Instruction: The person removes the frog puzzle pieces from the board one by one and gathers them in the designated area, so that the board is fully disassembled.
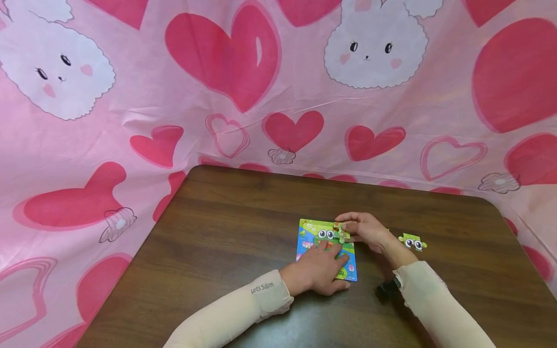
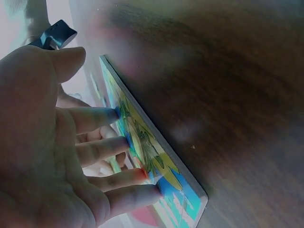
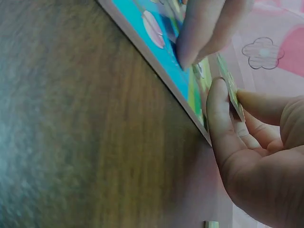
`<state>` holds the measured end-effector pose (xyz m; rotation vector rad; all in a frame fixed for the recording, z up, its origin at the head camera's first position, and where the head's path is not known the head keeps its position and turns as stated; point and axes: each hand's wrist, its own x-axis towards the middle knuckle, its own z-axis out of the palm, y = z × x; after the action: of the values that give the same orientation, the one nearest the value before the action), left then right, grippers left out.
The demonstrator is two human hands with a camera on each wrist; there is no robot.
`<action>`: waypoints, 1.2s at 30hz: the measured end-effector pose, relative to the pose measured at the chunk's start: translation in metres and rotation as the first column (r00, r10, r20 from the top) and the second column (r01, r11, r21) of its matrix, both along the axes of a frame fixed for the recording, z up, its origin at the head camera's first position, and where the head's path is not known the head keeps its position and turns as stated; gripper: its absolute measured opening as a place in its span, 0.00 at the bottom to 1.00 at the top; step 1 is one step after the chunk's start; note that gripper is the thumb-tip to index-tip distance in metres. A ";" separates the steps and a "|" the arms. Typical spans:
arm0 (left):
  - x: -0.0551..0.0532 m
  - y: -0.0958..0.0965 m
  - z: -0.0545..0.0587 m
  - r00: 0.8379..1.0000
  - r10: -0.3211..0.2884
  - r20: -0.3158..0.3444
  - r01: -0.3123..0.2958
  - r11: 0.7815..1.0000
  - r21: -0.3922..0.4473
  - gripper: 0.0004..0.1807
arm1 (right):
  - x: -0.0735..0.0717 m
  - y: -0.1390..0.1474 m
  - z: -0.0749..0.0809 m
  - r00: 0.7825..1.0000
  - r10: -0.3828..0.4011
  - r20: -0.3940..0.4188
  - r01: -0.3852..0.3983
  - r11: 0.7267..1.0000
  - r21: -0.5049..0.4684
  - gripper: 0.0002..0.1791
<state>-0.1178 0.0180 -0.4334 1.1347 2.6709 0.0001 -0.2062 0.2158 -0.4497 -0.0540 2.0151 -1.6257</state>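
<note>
A jigsaw puzzle board (image 1: 303, 245) with a green cartoon animal on blue and green lies on the table. My left hand (image 1: 319, 270) rests its extended fingertips on the picture, which covers its lower middle; the left wrist view shows the straight fingers (image 2: 97, 151) touching the board's surface. Over the board's upper right corner, my right hand (image 1: 365, 229) pinches a green puzzle piece (image 1: 341, 232) between thumb and fingers. Seen from the right wrist, that thin piece (image 3: 230, 88) is tilted and held above the board. Whether its lower edge touches the board is hard to tell.
A green puzzle piece with two cartoon eyes (image 1: 412, 242) lies on the brown wooden table (image 1: 243, 227), right of the right hand. Part of another small piece shows behind the right wrist. A pink heart-patterned cloth (image 1: 300, 87) hangs behind the table.
</note>
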 end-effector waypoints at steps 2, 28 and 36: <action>-0.001 0.000 0.001 1.000 0.003 0.006 -0.003 1.000 -0.001 0.36 | 0.000 0.003 0.002 1.000 -0.003 0.005 0.003 1.000 -0.016 0.22; 0.000 0.002 0.003 1.000 -0.003 -0.016 0.002 0.999 -0.041 0.36 | 0.007 0.063 0.022 0.997 -0.015 -0.077 0.019 0.999 0.045 0.28; 0.000 0.003 0.001 1.000 -0.004 -0.014 0.003 0.999 -0.037 0.36 | 0.013 0.084 0.024 0.996 -0.035 -0.085 0.040 0.998 0.054 0.26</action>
<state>-0.1178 0.0208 -0.4323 1.1321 2.6697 -0.0578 -0.1933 0.2994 -0.4260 -0.0656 2.1358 -1.6147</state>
